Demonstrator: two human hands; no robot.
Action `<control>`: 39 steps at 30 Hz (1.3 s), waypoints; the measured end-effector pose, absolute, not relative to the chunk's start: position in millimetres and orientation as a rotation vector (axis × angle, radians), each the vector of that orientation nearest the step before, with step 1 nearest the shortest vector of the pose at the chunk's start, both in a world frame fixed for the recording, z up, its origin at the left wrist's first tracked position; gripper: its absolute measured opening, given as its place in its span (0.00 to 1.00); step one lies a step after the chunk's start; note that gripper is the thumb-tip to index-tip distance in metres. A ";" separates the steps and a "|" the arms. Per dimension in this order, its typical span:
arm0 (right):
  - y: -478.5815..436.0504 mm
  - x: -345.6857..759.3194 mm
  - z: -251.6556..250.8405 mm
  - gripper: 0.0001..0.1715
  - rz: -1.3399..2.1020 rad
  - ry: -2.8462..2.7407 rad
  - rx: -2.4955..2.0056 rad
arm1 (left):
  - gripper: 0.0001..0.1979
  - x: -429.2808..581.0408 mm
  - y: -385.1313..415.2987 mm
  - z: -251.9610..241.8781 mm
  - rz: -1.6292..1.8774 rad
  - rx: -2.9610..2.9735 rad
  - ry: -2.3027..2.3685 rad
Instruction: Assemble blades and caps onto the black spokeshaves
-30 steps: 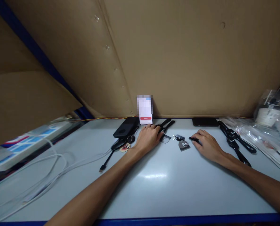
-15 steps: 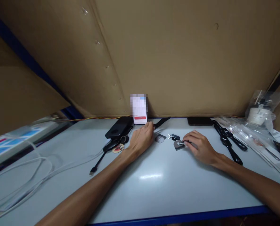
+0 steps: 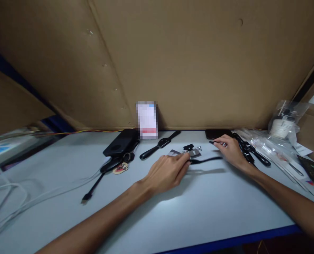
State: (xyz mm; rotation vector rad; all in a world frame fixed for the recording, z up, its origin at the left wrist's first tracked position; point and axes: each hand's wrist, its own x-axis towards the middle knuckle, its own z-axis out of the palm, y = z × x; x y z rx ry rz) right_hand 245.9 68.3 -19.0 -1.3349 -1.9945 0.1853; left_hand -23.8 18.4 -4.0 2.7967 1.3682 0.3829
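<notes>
My left hand (image 3: 170, 171) is closed on a black spokeshave body above the table, and one thin curved handle (image 3: 207, 160) sticks out to the right. Its other end is hidden by my hand. Pinched in the fingers of my right hand (image 3: 229, 150) is a small dark flat piece (image 3: 212, 142), too small to name. Just beyond my left fingers lie a grey blade (image 3: 195, 153), a second grey plate (image 3: 173, 152), a small black clamp piece (image 3: 188, 147) and silver screws (image 3: 199, 148). Another black spokeshave body (image 3: 163, 142) rests behind my left hand.
A lit phone (image 3: 147, 121) leans on the cardboard wall. On the left are a black power bank (image 3: 119, 143), a round tag (image 3: 120, 168) and white cables (image 3: 43, 201). Black spokeshaves (image 3: 258, 157), a dark phone (image 3: 215, 134) and plastic bags (image 3: 273, 151) lie right.
My left hand has come rightward and nearer, with a black handle now showing from it. My right hand has lifted off the grey blade and shifted right. The camera view has shifted slightly.
</notes>
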 end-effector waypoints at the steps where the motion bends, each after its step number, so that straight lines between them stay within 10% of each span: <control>1: 71.2 250.1 -20.7 0.13 0.168 -2.012 -1.361 | 0.12 -21.7 15.0 -4.3 0.347 2.836 1.266; 39: 69.0 208.9 4.7 0.09 0.240 -2.387 -1.354 | 0.13 -5.6 2.5 -14.8 0.396 2.740 1.032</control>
